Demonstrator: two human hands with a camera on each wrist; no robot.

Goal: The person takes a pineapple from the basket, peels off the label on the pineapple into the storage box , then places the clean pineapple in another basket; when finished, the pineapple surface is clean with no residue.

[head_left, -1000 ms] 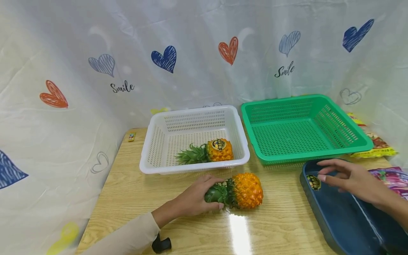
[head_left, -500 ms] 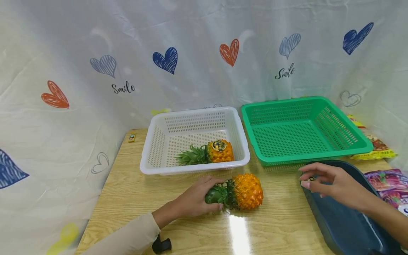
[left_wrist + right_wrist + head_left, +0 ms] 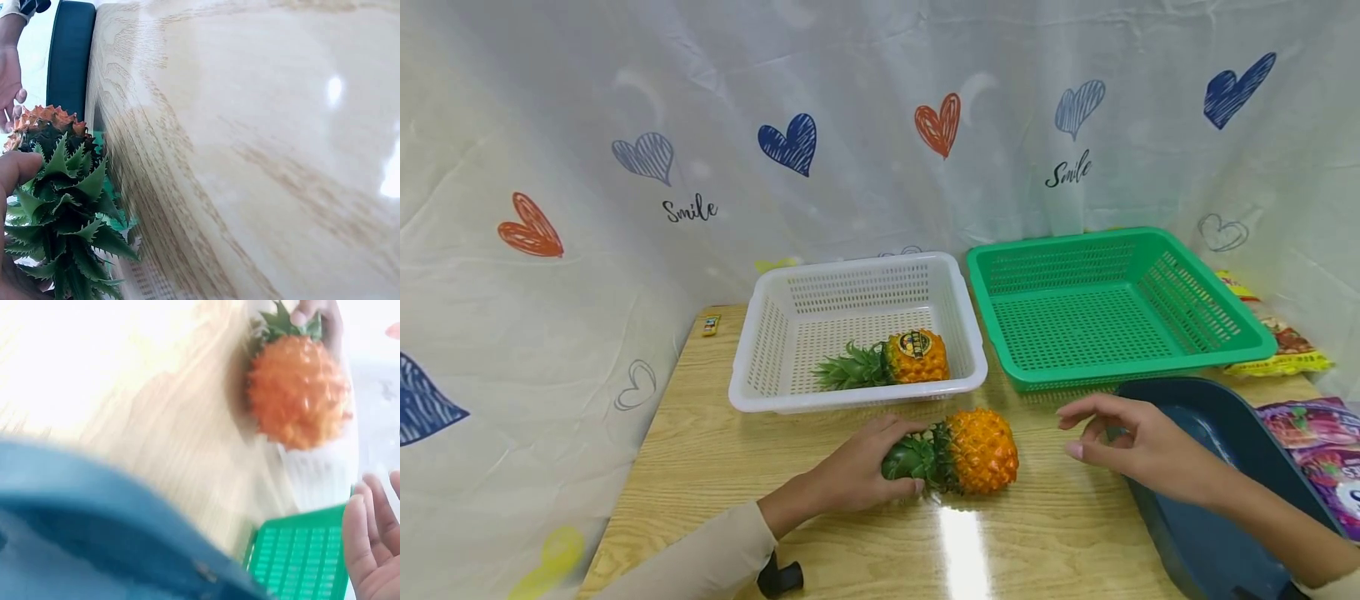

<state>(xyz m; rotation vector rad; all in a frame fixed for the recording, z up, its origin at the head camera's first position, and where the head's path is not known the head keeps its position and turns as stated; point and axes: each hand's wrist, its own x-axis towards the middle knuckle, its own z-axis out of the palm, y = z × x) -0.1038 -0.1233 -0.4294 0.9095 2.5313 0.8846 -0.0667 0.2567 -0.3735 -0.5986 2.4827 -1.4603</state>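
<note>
My left hand [image 3: 872,467] grips the green crown of an orange pineapple [image 3: 981,452] that lies on its side on the wooden table. In the left wrist view the thumb presses near where the spiky leaves [image 3: 69,212] meet the fruit. To the right, my right hand [image 3: 1138,446] hovers over the left rim of a dark blue tray [image 3: 1217,517], fingers loosely bent and nothing between them. The right wrist view, blurred, shows its fingers apart from the pineapple [image 3: 300,394]. Another pineapple [image 3: 917,357] with a black and gold label lies in the white basket [image 3: 857,400].
A green basket [image 3: 1142,367] stands beside the white one at the back. Snack packets [image 3: 1292,337] and purple bags [image 3: 1311,433] lie along the right side. A small yellow packet [image 3: 711,325] sits at the table's left corner. A heart-printed curtain [image 3: 850,100] hangs behind.
My right hand has moved left from over the dark blue tray toward the pineapple. The tray has shifted and turned a little. My left hand and the pineapple have stayed put.
</note>
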